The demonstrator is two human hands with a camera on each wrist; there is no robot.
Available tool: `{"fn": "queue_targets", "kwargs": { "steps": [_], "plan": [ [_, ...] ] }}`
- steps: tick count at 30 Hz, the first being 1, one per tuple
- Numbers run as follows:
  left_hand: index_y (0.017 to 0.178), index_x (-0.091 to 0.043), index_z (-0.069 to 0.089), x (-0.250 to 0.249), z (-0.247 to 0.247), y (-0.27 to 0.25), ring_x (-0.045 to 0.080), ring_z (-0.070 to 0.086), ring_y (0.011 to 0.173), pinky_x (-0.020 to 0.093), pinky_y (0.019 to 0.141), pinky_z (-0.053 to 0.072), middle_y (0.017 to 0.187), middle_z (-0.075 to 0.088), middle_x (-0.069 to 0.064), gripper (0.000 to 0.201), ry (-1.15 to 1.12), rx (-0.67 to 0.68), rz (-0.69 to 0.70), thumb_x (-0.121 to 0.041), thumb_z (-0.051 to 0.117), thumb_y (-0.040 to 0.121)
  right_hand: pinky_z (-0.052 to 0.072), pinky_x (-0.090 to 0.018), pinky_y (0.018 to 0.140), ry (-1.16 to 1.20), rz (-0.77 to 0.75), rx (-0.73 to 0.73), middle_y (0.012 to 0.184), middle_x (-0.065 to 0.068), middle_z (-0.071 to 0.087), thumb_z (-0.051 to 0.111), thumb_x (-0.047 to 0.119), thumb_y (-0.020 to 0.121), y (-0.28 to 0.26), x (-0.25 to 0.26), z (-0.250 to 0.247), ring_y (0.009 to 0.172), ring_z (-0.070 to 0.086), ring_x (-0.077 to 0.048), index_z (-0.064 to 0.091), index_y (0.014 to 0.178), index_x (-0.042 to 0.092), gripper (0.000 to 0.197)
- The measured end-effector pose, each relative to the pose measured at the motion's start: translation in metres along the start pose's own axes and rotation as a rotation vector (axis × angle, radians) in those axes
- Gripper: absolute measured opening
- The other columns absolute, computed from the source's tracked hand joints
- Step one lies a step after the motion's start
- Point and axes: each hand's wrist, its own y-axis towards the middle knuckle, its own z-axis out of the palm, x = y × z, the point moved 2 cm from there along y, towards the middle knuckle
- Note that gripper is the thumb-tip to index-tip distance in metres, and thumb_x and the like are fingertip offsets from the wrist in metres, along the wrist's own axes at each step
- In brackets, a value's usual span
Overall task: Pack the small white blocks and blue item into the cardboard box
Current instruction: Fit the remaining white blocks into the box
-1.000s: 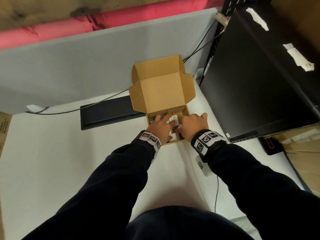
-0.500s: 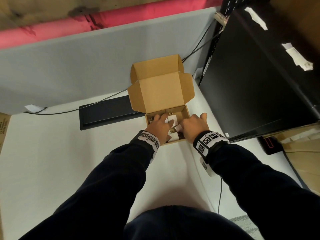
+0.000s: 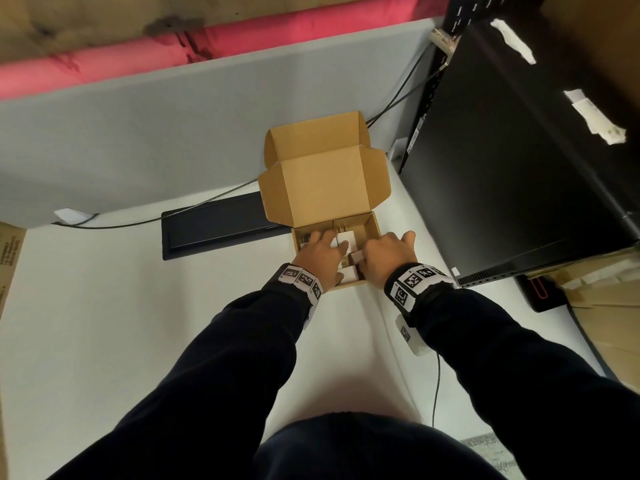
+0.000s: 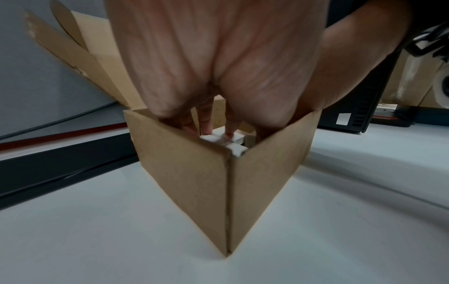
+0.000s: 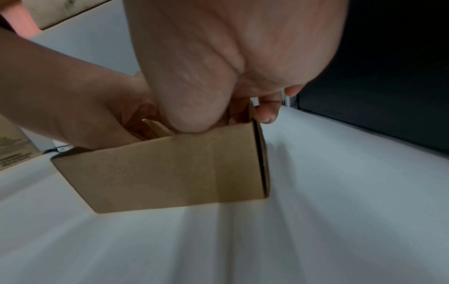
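Packing looks well advanced. The left hand point(image 3: 320, 259) reaches into the open brown cardboard box point(image 3: 375, 226), straight fingers point(image 4: 206, 123) pressing small white rectangular blocks point(image 3: 344, 239) already inside. The right hand point(image 3: 386, 259) pinches another white block point(image 3: 356, 257) at the box's near right; no blue item is visible.

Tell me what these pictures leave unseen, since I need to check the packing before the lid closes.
- Blue item: not seen in any view; both hands cover much of the cardboard box interior.
- Number of white blocks: head view shows only parts between the left hand and right hand.
- Right hand's grip: right wrist view shows the palm; the fingers dip behind the box wall.
- Box contents in the left wrist view: blurred, mostly behind the near wall.
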Motion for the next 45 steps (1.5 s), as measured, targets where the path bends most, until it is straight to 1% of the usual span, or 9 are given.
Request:
{"fn": "queue_targets", "kwargs": {
  "steps": [6, 11, 19, 29, 33, 37, 41, 43, 45],
  "plan": [
    [0.147, -0.023, 0.040, 0.000, 0.000, 0.000, 0.035, 0.033, 0.134, 0.047, 0.104, 0.039, 0.155, 0.029, 0.011, 0.071, 0.039, -0.016, -0.004, -0.039, 0.070, 0.085, 0.027, -0.045, 0.080, -0.005, -0.002, -0.085, 0.065, 0.007, 0.043, 0.051, 0.021, 0.085, -0.006, 0.005, -0.002, 0.087, 0.035, -0.023, 0.046, 0.080, 0.028, 0.009],
    [0.147, -0.024, 0.040, 0.001, 0.001, 0.001, 0.035, 0.032, 0.135, 0.047, 0.105, 0.037, 0.155, 0.029, 0.009, 0.071, 0.037, -0.011, -0.014, -0.041, 0.069, 0.085, 0.016, -0.042, 0.073, 0.026, 0.004, -0.077, 0.069, 0.005, 0.053, 0.053, 0.024, 0.088, 0.001, 0.002, 0.002, 0.083, 0.041, -0.022, 0.056, 0.084, 0.027, 0.006],
    [0.147, -0.021, 0.040, 0.003, 0.002, 0.002, 0.035, 0.030, 0.134, 0.049, 0.105, 0.044, 0.154, 0.028, 0.011, 0.071, -0.016, -0.006, -0.013, -0.038, 0.071, 0.084, 0.023, -0.043, 0.076, 0.162, 0.041, -0.088, 0.072, 0.007, 0.052, 0.051, 0.006, 0.080, 0.000, 0.001, 0.004, 0.092, 0.034, -0.022, 0.060, 0.084, 0.028, 0.024],
    [0.149, -0.021, 0.039, 0.006, 0.000, -0.002, 0.035, 0.033, 0.137, 0.048, 0.108, 0.042, 0.154, 0.030, 0.013, 0.072, -0.044, -0.035, -0.009, -0.037, 0.070, 0.086, 0.026, -0.045, 0.081, 0.197, 0.002, -0.143, 0.068, 0.011, 0.058, 0.056, 0.036, 0.090, 0.004, -0.004, 0.009, 0.096, 0.039, -0.022, 0.066, 0.079, 0.032, 0.016],
    [0.142, -0.016, 0.051, 0.010, -0.010, -0.018, 0.032, 0.046, 0.127, 0.047, 0.106, 0.043, 0.143, 0.044, 0.012, 0.053, -0.227, -0.207, -0.003, -0.024, 0.063, 0.091, 0.024, -0.044, 0.081, 0.231, -0.058, -0.328, 0.075, 0.012, 0.062, 0.059, 0.041, 0.091, -0.008, -0.006, 0.002, 0.098, 0.043, -0.024, 0.061, 0.077, 0.032, 0.017],
    [0.109, -0.012, 0.069, 0.035, -0.013, -0.044, 0.026, 0.056, 0.102, 0.041, 0.090, 0.049, 0.110, 0.061, 0.007, 0.023, -0.383, -0.609, -0.075, -0.013, 0.061, 0.088, 0.043, -0.042, 0.085, 0.556, -0.003, -0.492, 0.104, -0.003, 0.060, 0.061, 0.026, 0.091, -0.014, -0.018, -0.012, 0.100, 0.051, -0.028, 0.066, 0.104, 0.021, 0.015],
    [0.099, -0.009, 0.055, 0.062, -0.017, -0.064, 0.019, 0.055, 0.079, 0.040, 0.074, 0.052, 0.092, 0.060, 0.006, 0.014, -0.706, -0.830, -0.437, -0.010, 0.061, 0.087, 0.044, -0.031, 0.089, 1.095, 0.284, -0.284, 0.123, 0.001, 0.058, 0.060, 0.027, 0.094, -0.008, -0.019, -0.033, 0.102, 0.057, -0.019, 0.055, 0.131, 0.021, 0.038],
    [0.111, -0.015, 0.052, 0.074, -0.017, -0.064, 0.022, 0.061, 0.089, 0.043, 0.086, 0.053, 0.100, 0.065, 0.005, 0.024, -0.990, -0.730, -0.643, -0.028, 0.059, 0.092, 0.043, -0.032, 0.097, 1.216, 0.296, -0.148, 0.126, 0.006, 0.062, 0.057, 0.033, 0.094, -0.005, -0.014, -0.038, 0.110, 0.058, -0.017, 0.049, 0.140, 0.028, 0.046],
    [0.122, -0.027, 0.051, 0.078, -0.020, -0.061, 0.026, 0.061, 0.111, 0.049, 0.102, 0.047, 0.119, 0.063, 0.000, 0.037, -1.354, -0.494, -0.654, -0.052, 0.045, 0.096, 0.049, -0.045, 0.103, 1.304, 0.282, -0.059, 0.124, 0.005, 0.067, 0.055, 0.037, 0.088, -0.003, -0.010, -0.037, 0.113, 0.062, -0.022, 0.046, 0.142, 0.036, 0.054]
  ]
}}
